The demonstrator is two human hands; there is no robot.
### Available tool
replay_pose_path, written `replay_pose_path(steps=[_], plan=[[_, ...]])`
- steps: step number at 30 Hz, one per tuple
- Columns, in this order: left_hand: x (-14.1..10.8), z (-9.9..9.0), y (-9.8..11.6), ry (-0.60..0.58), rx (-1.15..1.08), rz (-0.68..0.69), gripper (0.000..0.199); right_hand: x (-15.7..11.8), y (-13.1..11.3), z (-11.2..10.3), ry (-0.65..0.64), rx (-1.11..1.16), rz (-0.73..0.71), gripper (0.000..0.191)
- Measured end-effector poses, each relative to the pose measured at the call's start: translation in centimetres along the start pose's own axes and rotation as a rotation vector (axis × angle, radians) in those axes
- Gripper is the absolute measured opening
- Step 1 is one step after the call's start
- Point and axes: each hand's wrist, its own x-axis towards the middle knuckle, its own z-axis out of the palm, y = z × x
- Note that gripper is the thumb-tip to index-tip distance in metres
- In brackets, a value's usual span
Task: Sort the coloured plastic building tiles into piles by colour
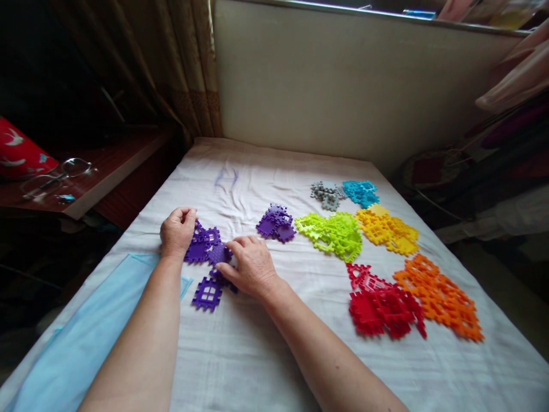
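My left hand is closed, its curled fingertips pinching the upper left edge of a purple interlocking tile. Beside it, more purple tiles with notched edges overlap on the sheet, among them a window-shaped tile nearer to me. My right hand reaches over the right side of this group. Its thumb and bent fingers grip a purple tile, and the palm hides part of the pieces under it. A separate purple pile lies just beyond my right hand.
Piles sorted by colour lie to the right: grey, blue, lime green, yellow, red and orange. A light blue cloth lies under my left forearm. Glasses rest on a wooden table.
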Motion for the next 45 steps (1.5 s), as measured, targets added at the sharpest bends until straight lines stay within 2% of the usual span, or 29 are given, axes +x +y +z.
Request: replay_pose_path(steps=[6,12,18,21,24,27,30,33,41,45], plan=[[0.0,0.2,0.1,-0.021,-0.057,-0.015,0.026,0.1,-0.5,0.4,-0.034,-0.025,0.051,0.036],[0.0,0.2,0.0,-0.026,-0.101,-0.011,0.027,0.5,-0.6,0.1,-0.059,-0.046,0.181,0.030],[0.0,0.3,0.0,-0.022,-0.122,-0.015,0.023,0.7,-0.2,-0.3,-0.084,-0.053,0.187,0.032],[-0.1,0.3,0.0,-0.024,-0.125,-0.017,0.024,0.8,0.3,-0.6,-0.077,0.029,0.207,0.025],[-0.1,0.2,0.0,-0.023,-0.122,-0.015,0.024,1.2,1.7,-1.2,-0.010,0.213,0.281,0.019],[-0.1,0.2,0.0,-0.017,-0.117,-0.010,0.023,1.5,4.1,-2.1,0.165,0.360,0.393,0.017],[-0.1,0.3,0.0,-0.012,-0.105,-0.011,0.023,1.6,7.0,-3.2,0.333,0.406,0.540,0.017],[-0.2,0.3,0.2,-0.014,-0.092,-0.018,0.023,1.5,8.9,-3.8,0.427,0.385,0.655,0.018],[-0.1,0.3,0.0,0.003,-0.117,-0.014,0.024,1.0,9.4,-4.7,0.404,0.194,0.741,0.024],[-0.4,1.1,0.4,0.012,-0.275,-0.057,0.025,0.8,9.3,-5.5,0.365,0.219,0.655,0.022]])
